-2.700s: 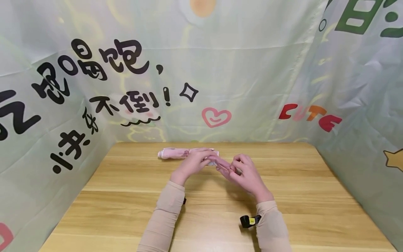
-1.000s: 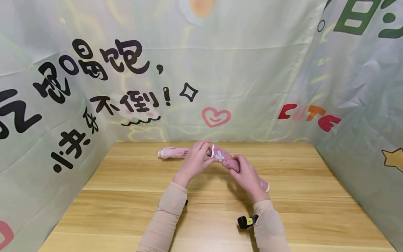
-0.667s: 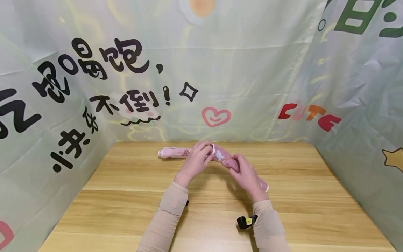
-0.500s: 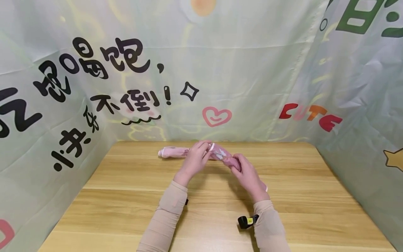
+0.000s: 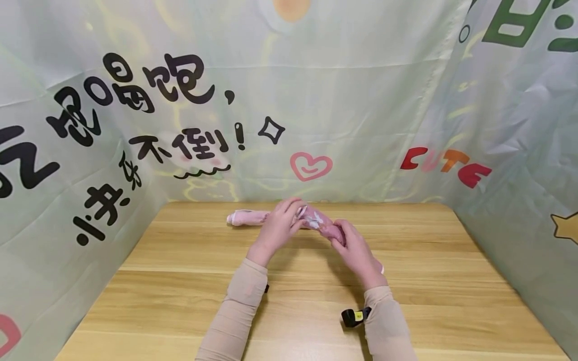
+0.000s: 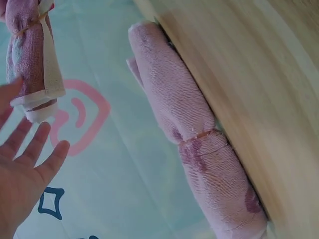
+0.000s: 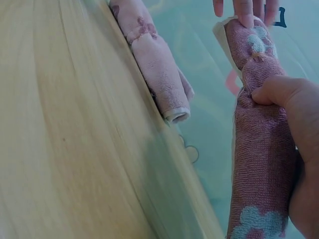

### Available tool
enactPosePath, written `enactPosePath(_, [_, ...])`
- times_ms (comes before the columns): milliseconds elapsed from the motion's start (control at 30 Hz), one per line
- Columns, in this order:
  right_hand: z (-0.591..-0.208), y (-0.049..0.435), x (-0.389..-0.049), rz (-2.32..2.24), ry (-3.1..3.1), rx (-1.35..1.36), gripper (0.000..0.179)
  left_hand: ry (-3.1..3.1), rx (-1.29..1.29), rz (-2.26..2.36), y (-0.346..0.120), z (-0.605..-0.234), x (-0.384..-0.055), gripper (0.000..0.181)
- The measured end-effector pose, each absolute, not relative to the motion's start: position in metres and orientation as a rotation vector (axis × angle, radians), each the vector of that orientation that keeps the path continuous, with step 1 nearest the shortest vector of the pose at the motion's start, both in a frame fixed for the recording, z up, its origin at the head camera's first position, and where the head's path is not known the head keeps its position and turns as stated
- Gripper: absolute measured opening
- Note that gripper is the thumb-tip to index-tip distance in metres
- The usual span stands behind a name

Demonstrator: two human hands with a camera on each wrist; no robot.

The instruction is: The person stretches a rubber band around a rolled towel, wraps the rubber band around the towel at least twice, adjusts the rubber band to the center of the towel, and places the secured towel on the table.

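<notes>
My right hand (image 7: 304,134) grips a rolled dark pink towel (image 7: 261,144), its thumb pressed across the roll. A thin orange band (image 6: 31,25) cinches this towel near its white-edged end, beside a pale blue flower pattern. At that end is my left hand (image 5: 282,223), fingers spread and fairly straight in the left wrist view, one fingertip overlapping the towel in the right wrist view. The held roll slants above the table, its other end showing past my right wrist. Behind my left hand lies a second, lighter pink rolled towel (image 6: 172,84), banded around its middle.
The wooden table (image 5: 180,291) meets a printed fabric backdrop (image 5: 361,110) at its back edge, with more fabric along both sides. The lighter roll lies close to that back edge. A black wrist camera (image 5: 352,317) hangs by my right sleeve.
Since the oldest frame, the held towel has turned and my right hand has gone from fingertip pinching to gripping the roll. Lately my left hand has shifted slightly left at the towel's end.
</notes>
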State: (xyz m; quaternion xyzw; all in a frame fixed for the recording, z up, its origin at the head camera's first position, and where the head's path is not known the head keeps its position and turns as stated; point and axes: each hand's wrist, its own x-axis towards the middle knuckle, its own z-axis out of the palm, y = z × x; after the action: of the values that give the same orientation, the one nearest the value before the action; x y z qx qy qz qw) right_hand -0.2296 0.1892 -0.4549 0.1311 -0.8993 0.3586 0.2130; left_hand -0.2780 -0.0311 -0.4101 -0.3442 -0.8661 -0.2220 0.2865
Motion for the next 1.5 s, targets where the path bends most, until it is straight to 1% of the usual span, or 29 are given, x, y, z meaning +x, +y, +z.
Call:
enactPosePath(67, [-0.455, 0.189, -0.23, 0.986, -2.5, 0.369, 0.038, -2.304, -0.973, -0.507, -0.03, -0.411, -0.278, 0.044])
enactPosePath(133, [-0.455, 0.189, -0.23, 0.973, -2.499, 0.386, 0.038, -2.292, -1.019, -0.44, -0.029, -0.413, -0.279, 0.047])
enactPosePath(367, [-0.455, 0.188, -0.23, 0.954, -2.491, 0.449, 0.036, -2.314, -1.036, -0.28, -0.028, -0.421, -0.281, 0.046])
enactPosePath(700, [-0.455, 0.19, -0.23, 1.008, -2.514, 0.487, 0.033, -2.343, -1.062, -0.255, -0.03, -0.423, -0.28, 0.051])
enactPosePath(800, [-0.454, 0.189, -0.229, 1.008, -2.524, 0.492, 0.033, -2.338, -1.055, -0.232, -0.029, -0.424, -0.281, 0.048])
enactPosePath(967, [-0.452, 0.187, -0.228, 1.008, -2.534, 0.493, 0.034, -2.322, -1.03, -0.211, -0.029, -0.425, -0.281, 0.039])
enactPosePath(1133, [-0.449, 0.184, -0.227, 1.006, -2.483, 0.538, 0.039, -2.313, -1.004, -0.181, -0.029, -0.425, -0.28, 0.039])
enactPosePath(1233, [-0.45, 0.179, -0.228, 0.985, -2.376, 0.598, 0.034, -2.309, -1.001, -0.174, -0.03, -0.425, -0.28, 0.039])
enactPosePath(1367, [-0.451, 0.173, -0.23, 0.948, -2.233, 0.668, 0.019, -2.294, -1.014, -0.184, -0.03, -0.425, -0.28, 0.036])
enactPosePath(1500, [-0.453, 0.17, -0.231, 0.928, -2.184, 0.664, 0.016, -2.275, -1.029, -0.19, -0.029, -0.424, -0.279, 0.034])
